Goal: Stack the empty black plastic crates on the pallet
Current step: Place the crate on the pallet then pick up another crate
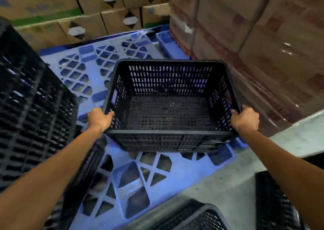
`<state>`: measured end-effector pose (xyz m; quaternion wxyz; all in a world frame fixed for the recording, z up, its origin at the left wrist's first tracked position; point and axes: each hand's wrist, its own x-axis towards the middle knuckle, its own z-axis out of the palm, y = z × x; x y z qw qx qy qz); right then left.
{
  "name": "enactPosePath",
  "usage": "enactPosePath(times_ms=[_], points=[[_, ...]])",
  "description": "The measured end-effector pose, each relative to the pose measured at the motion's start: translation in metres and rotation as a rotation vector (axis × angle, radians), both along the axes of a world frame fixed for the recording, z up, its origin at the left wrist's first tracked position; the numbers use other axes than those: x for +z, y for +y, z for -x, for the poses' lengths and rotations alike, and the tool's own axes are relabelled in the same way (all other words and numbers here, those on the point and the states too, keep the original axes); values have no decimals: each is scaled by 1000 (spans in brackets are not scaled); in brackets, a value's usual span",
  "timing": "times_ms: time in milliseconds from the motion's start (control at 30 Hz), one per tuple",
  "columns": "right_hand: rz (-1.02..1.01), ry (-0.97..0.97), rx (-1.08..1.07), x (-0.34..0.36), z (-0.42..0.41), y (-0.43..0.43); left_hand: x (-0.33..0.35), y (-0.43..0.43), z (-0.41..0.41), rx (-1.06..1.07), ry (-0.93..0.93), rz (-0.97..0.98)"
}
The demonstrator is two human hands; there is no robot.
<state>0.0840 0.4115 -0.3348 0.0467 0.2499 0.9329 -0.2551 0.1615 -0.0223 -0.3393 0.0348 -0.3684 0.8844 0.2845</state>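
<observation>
An empty black plastic crate (168, 114) with slotted walls is upright over the blue plastic pallet (122, 177). My left hand (100, 118) grips its near left rim corner. On the near right rim corner, my right hand (245, 119) is closed. Whether the crate rests on the pallet or hangs just above it, I cannot tell. A tall stack of black crates (29, 117) stands on the pallet's left side.
Shrink-wrapped brown cartons (263, 54) rise close to the right of the held crate. Printed cardboard boxes (84, 19) line the back. More black crates sit on the grey floor at bottom centre (198, 215) and bottom right (275, 203).
</observation>
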Motion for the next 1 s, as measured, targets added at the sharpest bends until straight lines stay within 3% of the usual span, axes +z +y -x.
enactPosePath(times_ms=[233,467,667,1000], points=[[-20,99,14,76,-43,15,52,16,-39,101,97,-33],[-40,180,125,222,-108,68,196,81,-126,162,129,-20],[-54,207,255,319,-210,129,315,160,-274,219,150,36],[-16,120,430,321,-343,181,322,243,-499,395,49,66]])
